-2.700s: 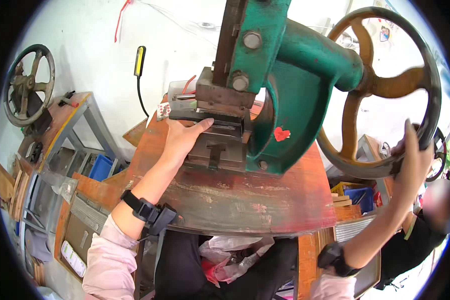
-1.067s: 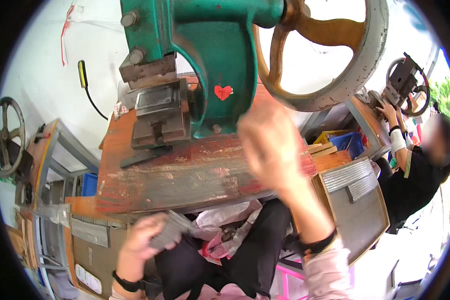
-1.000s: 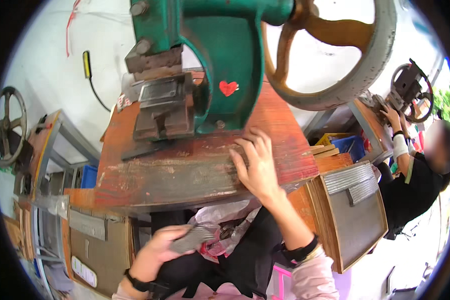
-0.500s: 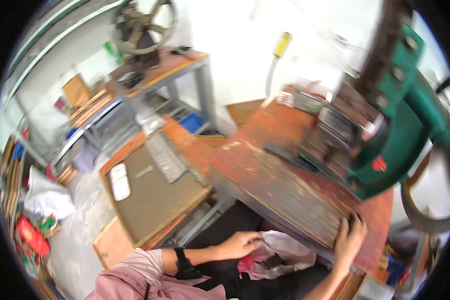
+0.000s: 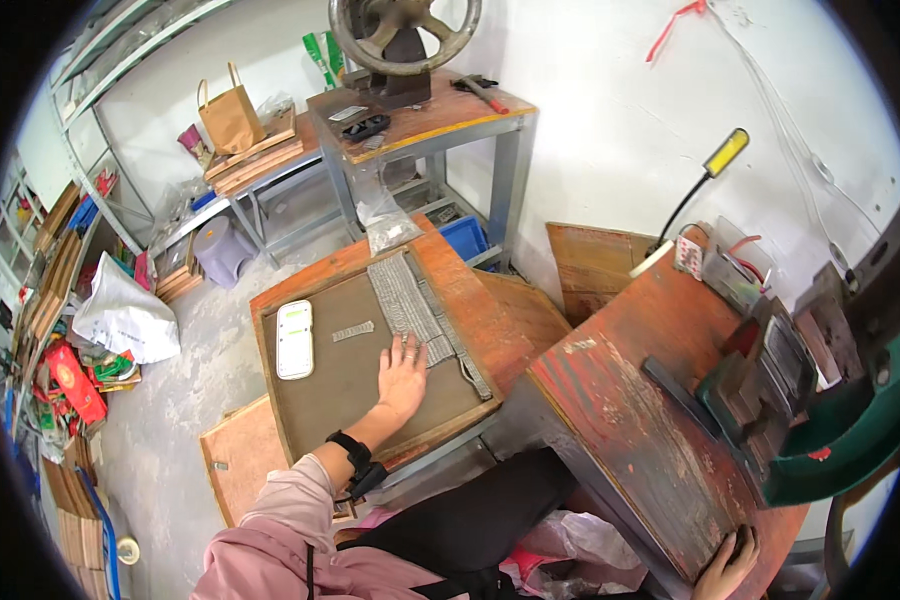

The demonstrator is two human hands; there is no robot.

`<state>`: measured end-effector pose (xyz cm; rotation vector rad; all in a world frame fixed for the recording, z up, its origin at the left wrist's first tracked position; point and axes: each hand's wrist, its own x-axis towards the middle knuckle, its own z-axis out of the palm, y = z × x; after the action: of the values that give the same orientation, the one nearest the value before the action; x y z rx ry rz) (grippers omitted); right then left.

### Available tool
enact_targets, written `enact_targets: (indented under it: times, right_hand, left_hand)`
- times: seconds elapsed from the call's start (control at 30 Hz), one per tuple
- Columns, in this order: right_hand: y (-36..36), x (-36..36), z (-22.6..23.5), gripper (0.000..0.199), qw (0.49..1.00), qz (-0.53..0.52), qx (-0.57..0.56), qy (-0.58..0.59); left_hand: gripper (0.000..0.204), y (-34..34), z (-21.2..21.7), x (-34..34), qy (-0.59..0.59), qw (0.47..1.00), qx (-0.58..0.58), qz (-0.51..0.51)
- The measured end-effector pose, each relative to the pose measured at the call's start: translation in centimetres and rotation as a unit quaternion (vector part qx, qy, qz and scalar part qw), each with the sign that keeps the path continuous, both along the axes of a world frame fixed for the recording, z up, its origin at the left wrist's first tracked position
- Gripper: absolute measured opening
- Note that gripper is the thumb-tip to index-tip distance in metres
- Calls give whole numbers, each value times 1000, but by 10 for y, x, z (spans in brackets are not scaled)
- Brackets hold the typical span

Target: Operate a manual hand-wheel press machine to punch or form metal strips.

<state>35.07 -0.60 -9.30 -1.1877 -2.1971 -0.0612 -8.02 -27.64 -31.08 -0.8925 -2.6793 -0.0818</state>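
**Left hand down on the grey strips, right one hanging onto the counter edge**

While the person leans over to the side, the left hand [image 5: 402,368] lies flat and open on a low brown tray [image 5: 330,400], grip spread wide with nothing held, fingertips touching the near end of a batch of grey metal strips [image 5: 410,300] laid out in rows. Further left of that grip there's a white phone [image 5: 294,338] lying face up on the same tray, and between phone and grip sits one small loose grey strip piece [image 5: 353,331]. A black wrist band [image 5: 349,449] sits just behind the hand. Right of the grip, well apart, is the worn red counter [image 5: 620,400] with the green press [image 5: 830,440] on it. The right hand [image 5: 727,567] is at that counter's near edge, fingers curled over the edge, so that grip is narrow and clamped on the counter itself. Can't tell more, since it's half out of view.
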Motion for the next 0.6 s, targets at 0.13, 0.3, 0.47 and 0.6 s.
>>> enact_targets:
  times: [0.13,0.3,0.47,0.6]
  right_hand:
    - [0,-3,-1,35,1000,-22,-6,-7]
    - [-4,-9,1,35,999,-36,-22,-1]
    - [-3,-6,1,35,1000,-19,-15,5]
    - [0,-2,-1,35,1000,-9,-11,11]
  left_hand:
    - [47,5,13,3,-36,999,30,-16]
    - [47,11,20,-16,-110,989,96,32]
    - [60,13,26,-22,-133,991,18,23]
    - [60,9,47,1,-170,984,-49,-26]
